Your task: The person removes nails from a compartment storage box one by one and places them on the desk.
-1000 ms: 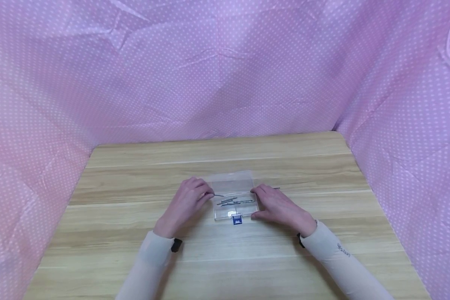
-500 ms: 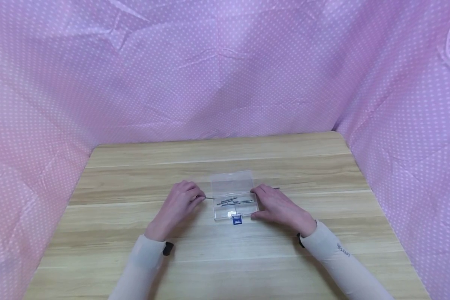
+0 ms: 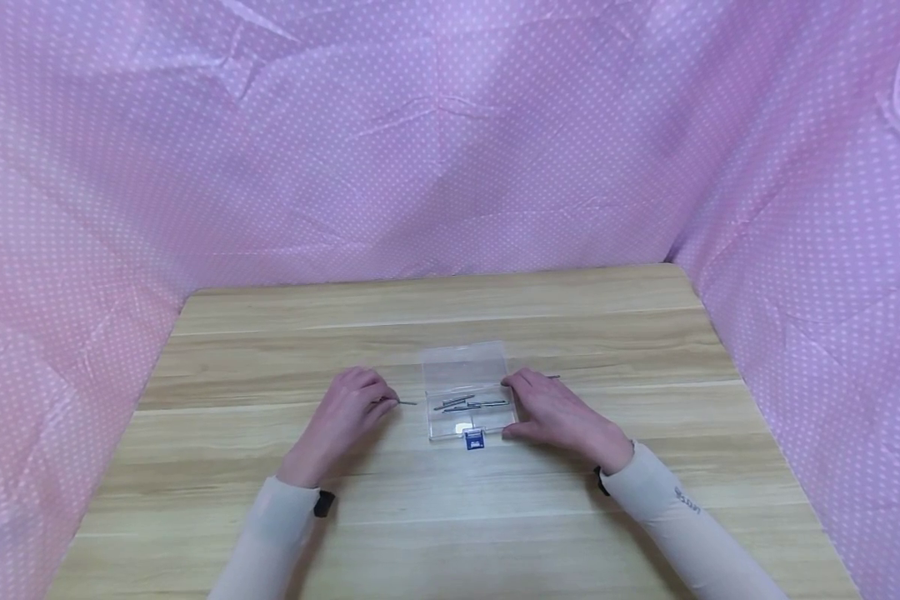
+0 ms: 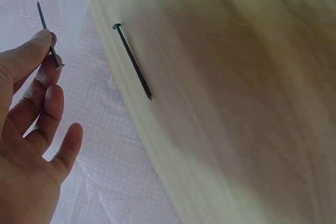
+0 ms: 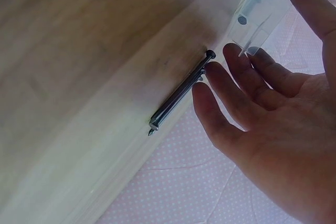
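Observation:
My left hand [image 3: 348, 417] pinches a nail [image 4: 49, 38] between thumb and forefinger; its point end sticks up past the thumb in the left wrist view. Another nail [image 4: 134, 64] lies on the table beside that hand. A clear plastic box [image 3: 452, 432] stands with its lid laid back, and several nails [image 3: 471, 404] lie loosely inside. My right hand [image 3: 566, 421] holds the box by its right end, thumb at the front corner and fingertips toward the back. Beyond those fingers, a small bunch of nails [image 5: 181, 95] rests on the table, mostly hidden in the head view.
The light wooden table [image 3: 450, 533] extends all round the box. A blue label [image 3: 475, 439] hangs at the box's front edge. Pink dotted cloth [image 3: 435, 167] rises behind the table and along both sides.
My left hand has drawn away to the left and slightly toward me from over the box, carrying the nail. The right hand and the box have stayed put.

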Demonstrator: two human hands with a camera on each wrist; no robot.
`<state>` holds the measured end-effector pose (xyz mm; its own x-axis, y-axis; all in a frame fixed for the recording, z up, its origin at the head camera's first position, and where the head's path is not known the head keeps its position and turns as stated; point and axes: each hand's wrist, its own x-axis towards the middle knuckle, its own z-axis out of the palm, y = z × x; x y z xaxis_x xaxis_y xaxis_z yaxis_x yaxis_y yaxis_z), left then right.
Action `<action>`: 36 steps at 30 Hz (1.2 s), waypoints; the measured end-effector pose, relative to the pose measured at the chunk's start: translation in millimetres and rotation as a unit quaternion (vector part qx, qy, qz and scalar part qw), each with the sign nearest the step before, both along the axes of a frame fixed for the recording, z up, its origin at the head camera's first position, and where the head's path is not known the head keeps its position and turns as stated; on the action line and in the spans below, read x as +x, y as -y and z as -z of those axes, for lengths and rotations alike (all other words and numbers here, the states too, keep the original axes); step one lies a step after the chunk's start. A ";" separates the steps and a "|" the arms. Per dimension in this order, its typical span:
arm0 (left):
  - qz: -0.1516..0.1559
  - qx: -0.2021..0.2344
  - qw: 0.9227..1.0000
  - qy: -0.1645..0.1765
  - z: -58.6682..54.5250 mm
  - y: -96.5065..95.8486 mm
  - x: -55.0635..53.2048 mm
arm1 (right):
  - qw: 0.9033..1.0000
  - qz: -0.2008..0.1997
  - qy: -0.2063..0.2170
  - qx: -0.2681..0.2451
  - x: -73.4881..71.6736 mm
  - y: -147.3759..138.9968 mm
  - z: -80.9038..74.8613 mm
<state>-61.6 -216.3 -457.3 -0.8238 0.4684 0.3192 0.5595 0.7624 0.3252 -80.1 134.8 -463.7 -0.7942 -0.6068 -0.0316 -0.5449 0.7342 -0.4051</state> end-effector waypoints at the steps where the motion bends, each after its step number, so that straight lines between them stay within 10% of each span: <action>1: -0.001 -0.001 1.000 -0.002 0.7 1.0 0.6 | 1.000 0.000 0.000 0.000 0.0 0.0 0.1; 36: -0.074 -0.036 0.995 0.058 13.6 20.9 7.3 | 1.000 -0.006 -0.015 -0.002 0.0 -0.4 1.3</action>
<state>-54.3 -237.2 -470.9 -0.9148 0.3573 0.1885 0.4013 0.8571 0.3231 -80.1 135.2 -465.1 -0.7874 -0.6164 -0.0052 -0.5657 0.7259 -0.3912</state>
